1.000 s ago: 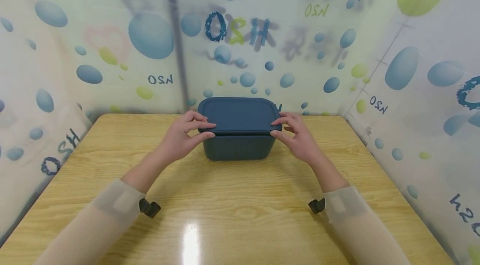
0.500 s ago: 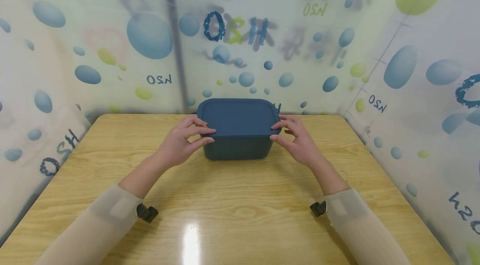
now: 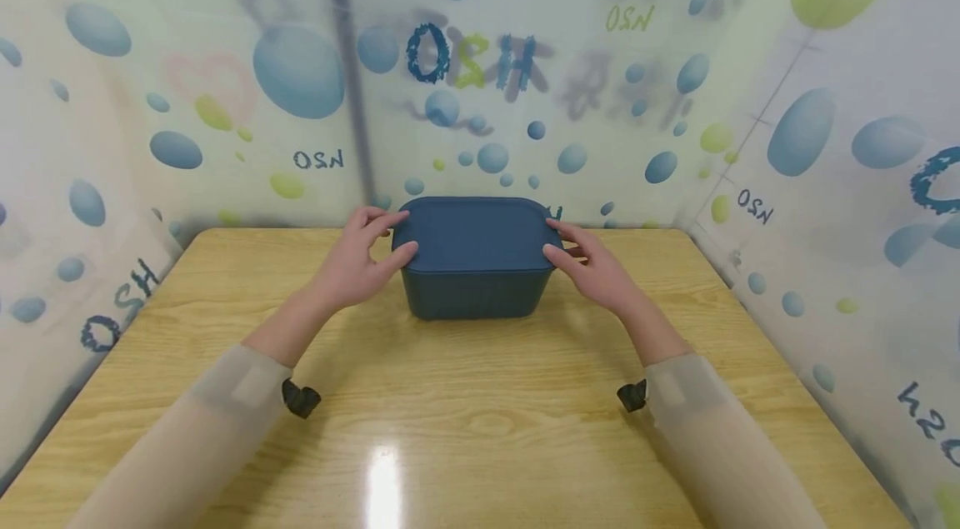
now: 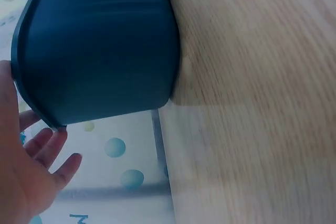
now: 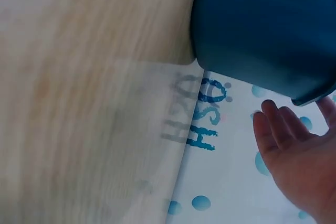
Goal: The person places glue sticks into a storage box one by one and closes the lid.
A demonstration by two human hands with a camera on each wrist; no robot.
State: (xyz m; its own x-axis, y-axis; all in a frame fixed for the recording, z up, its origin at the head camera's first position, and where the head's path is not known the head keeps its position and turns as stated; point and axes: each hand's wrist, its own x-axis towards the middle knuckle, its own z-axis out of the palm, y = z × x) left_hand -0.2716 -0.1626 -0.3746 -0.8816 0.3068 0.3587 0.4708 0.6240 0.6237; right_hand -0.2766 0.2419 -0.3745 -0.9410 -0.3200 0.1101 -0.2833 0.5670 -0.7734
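Note:
A dark blue storage box (image 3: 474, 296) stands at the far middle of the table, its blue lid (image 3: 476, 233) lying level along the rim. At the lid's left end is my left hand (image 3: 352, 262), thumb and index fingertip on the lid's edge. In the left wrist view the other fingers of the left hand (image 4: 26, 177) spread loosely beside the box rim. My right hand (image 3: 600, 275) touches the lid's right end the same way, with thumb and index finger apart. The right wrist view shows the remaining fingers of the right hand (image 5: 296, 156) loosely bent below the rim.
The wooden table (image 3: 480, 421) reaches back to a patterned curtain wall (image 3: 570, 37), close behind the box. Similar curtain walls enclose the left and right sides. A small black device (image 3: 302, 398) sits at the left cuff, and another black device (image 3: 632, 396) at the right.
The lid's front edge has come down onto the rim, closing the dark gap. Both hands have since shifted from the lid's front corners to its ends, fingers spread wider.

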